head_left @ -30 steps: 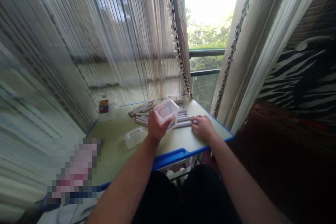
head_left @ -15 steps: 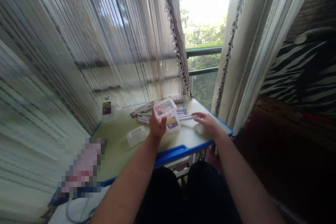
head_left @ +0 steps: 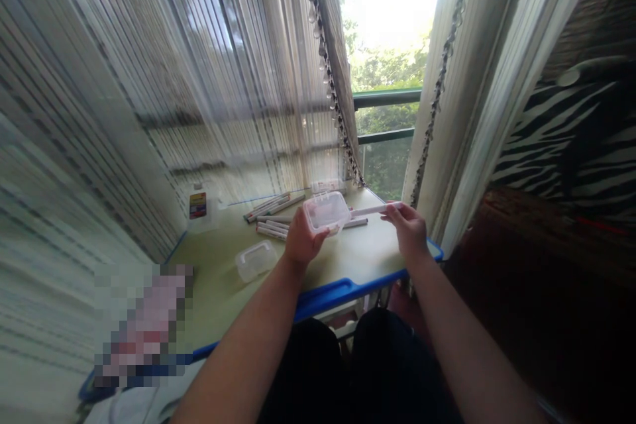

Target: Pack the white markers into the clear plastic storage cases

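while left hand (head_left: pixel 304 240) clasps clear box (head_left: pixel 326 212) near frame center, right hand (head_left: pixel 411 230) pinches white marker (head_left: pixel 375 209) between fingers (head_left: pixel 396 212), right of box; contact between both unclear. more markers (head_left: pixel 272 232) on surface (head_left: pixel 213 291) left of center, clear container (head_left: pixel 256 262) below them.

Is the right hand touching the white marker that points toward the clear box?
Touching. The head view shows the right hand pinching the right end of the marker, with no gap between them.
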### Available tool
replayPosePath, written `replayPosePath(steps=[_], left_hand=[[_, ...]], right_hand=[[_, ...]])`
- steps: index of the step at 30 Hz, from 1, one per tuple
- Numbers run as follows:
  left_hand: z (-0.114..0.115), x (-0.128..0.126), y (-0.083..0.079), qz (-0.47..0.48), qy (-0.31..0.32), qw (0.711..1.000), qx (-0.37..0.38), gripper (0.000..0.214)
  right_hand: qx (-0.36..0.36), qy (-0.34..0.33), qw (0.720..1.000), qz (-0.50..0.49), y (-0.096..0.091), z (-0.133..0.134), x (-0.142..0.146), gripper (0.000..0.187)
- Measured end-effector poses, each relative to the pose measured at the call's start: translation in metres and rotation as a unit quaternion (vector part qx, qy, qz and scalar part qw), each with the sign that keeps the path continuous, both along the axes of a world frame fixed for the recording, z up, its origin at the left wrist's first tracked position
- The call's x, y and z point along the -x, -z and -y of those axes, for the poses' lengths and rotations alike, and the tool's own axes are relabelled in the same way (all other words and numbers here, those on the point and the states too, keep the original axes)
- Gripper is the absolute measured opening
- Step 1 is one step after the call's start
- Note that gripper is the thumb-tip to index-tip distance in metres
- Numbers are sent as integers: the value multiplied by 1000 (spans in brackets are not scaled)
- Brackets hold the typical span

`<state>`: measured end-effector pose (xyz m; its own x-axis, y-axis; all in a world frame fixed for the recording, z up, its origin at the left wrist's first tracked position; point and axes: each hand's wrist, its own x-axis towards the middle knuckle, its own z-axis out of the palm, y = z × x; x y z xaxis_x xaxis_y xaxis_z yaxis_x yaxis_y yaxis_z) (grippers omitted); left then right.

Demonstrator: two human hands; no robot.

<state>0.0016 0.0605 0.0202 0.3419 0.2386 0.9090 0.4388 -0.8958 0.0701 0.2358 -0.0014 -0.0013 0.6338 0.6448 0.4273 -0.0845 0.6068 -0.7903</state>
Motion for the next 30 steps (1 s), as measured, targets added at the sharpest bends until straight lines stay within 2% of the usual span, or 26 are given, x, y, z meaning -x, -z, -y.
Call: replayPosePath(steps=[5,10,14,20,23,30], left_hand=[[-1,0,2,15,-34,999,8,60],[-3,-3,4,7,-66,998,22,63],[-6,-6,5,-12,-69,997,16,68],[-7,-8,7,-35,-88,996,1,70],[-6,-10,7,-51,-75,996,-14,70],[-5,-10,6,-50,-66,996,-23,71]], right_hand=[[-46,8,994,-94,1,-3,-6,29],[-93,18,976,-198,-3,-1,-11,22],[-126,-15,969,-213,-5,2,-10,27],[-132,-50,960,-242,-2,5,-7,21],[-136,-61,964,-218,-8,15,1,25],[-145,-29,988,-48,-36,37,35,25]])
